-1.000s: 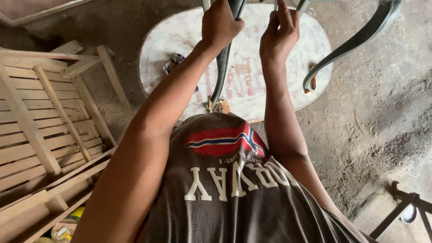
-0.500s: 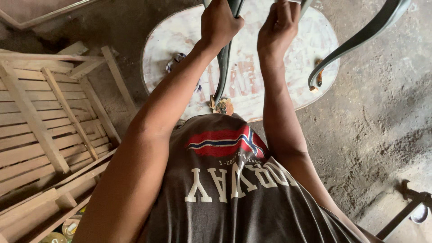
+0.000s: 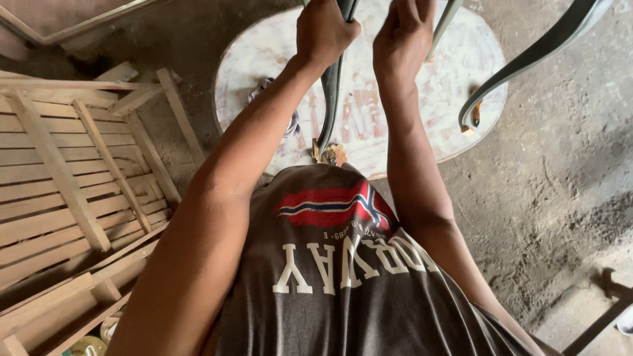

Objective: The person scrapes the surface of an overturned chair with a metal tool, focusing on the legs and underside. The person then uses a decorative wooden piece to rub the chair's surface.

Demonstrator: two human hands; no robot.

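Gripping dark chair leg point(image 3: 331, 99), left hand point(image 3: 324, 29), white oval board point(image 3: 461, 86) beneath

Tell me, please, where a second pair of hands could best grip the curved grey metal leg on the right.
Grip the curved leg on its bare middle stretch, coming from the right side: it sweeps clear of the round board there, away from both hands, while its lower tip hooks inward and offers little purchase.
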